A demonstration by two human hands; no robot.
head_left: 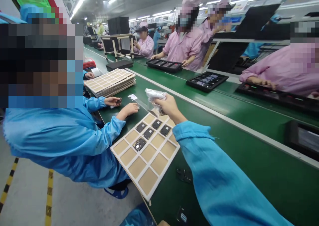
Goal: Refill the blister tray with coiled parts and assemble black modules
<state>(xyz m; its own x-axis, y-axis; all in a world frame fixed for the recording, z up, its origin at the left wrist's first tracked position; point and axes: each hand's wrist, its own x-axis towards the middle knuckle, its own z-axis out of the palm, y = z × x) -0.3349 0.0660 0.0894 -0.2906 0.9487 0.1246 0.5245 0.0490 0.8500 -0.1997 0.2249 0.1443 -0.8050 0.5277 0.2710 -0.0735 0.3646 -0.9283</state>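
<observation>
My right hand [171, 108] is gripping a plastic bag [155, 94], fingers closed, apparently retaining contents; left hand [163, 223]: cannot tell.

Free passage is left over the green worktop [236, 156] between the wearer's blue right sleeve [214, 159] and the white strip [224, 118]. To the left of the plastic bag [156, 94] held in the right hand [169, 107], the way is blocked by a co-worker's hand [128, 111] and, farther off, a stack of trays [119, 87]; beyond the strip, room is narrowed by black trays [199, 88]
</observation>
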